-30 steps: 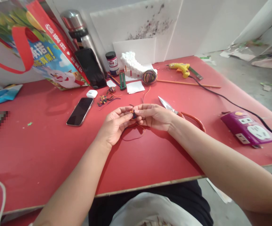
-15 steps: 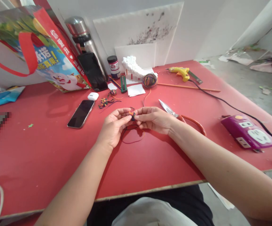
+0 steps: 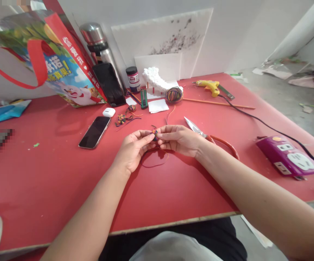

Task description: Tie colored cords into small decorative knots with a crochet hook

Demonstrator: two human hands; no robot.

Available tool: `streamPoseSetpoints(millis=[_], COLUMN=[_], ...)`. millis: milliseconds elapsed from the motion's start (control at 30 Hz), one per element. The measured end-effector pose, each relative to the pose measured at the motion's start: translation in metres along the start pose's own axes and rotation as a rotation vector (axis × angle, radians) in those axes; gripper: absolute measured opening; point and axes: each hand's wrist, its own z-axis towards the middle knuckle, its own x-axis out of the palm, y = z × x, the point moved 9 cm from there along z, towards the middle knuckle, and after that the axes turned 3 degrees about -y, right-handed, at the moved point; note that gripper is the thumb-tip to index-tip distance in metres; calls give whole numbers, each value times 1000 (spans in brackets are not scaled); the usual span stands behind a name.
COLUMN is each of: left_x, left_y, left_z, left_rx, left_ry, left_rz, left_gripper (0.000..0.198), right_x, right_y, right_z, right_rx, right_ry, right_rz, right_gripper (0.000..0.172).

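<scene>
Between both sets of fingertips sits a small knotted piece of multicoloured cord (image 3: 155, 135), mostly orange and dark. My left hand (image 3: 135, 146) pinches it from the left, and my right hand (image 3: 177, 139) grips it from the right. A loose cord end (image 3: 155, 166) curves below the hands onto the red table (image 3: 173, 195). Beyond my right wrist lie scissors with orange-red handles (image 3: 223, 143), blades pointing away. A ball of multicoloured cord (image 3: 174, 94) rests farther back, a strand trailing toward my hands. Small knotted cord pieces (image 3: 121, 119) lie past my left hand.
Left of my hands are a phone (image 3: 95, 132) and a white earbud case (image 3: 109, 112). At the back stand a gift bag (image 3: 72, 72), a steel flask (image 3: 108, 54) and a jar (image 3: 133, 79). A yellow glue gun (image 3: 209, 86) and purple power socket (image 3: 289, 156) are on the right.
The knotted cord piece is turned slightly between my fingertips, showing more of its coloured face. Both hands keep their grip; the whole view has shifted a little.
</scene>
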Motion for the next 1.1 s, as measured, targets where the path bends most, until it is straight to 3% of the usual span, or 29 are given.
streamPoseSetpoints(millis=[133,400,767,900,1033,1100], left_x=[-2,-1,3,6,-1,-4], left_y=[0,-2,2,3,4,4], left_z=[0,1,0,0,1,1], left_rx=[24,80,-18,-25,-42,-49], left_ry=[5,31,55,83,25,2], left_rz=[42,85,10,8,-27,-37], left_gripper=[17,32,24,22,17,16], right_x=[1,1,-4,-2,0,2], right_y=[1,-1,-2,-2,-2,-3], right_z=[-2,-1,0,0,-1,-2], right_rx=[-16,-26,20,26,25,18], right_ry=[-22,7,-72,-54,-14,12], right_rz=[3,-26,29,67,64,36], right_gripper=[13,17,12,14,8,14])
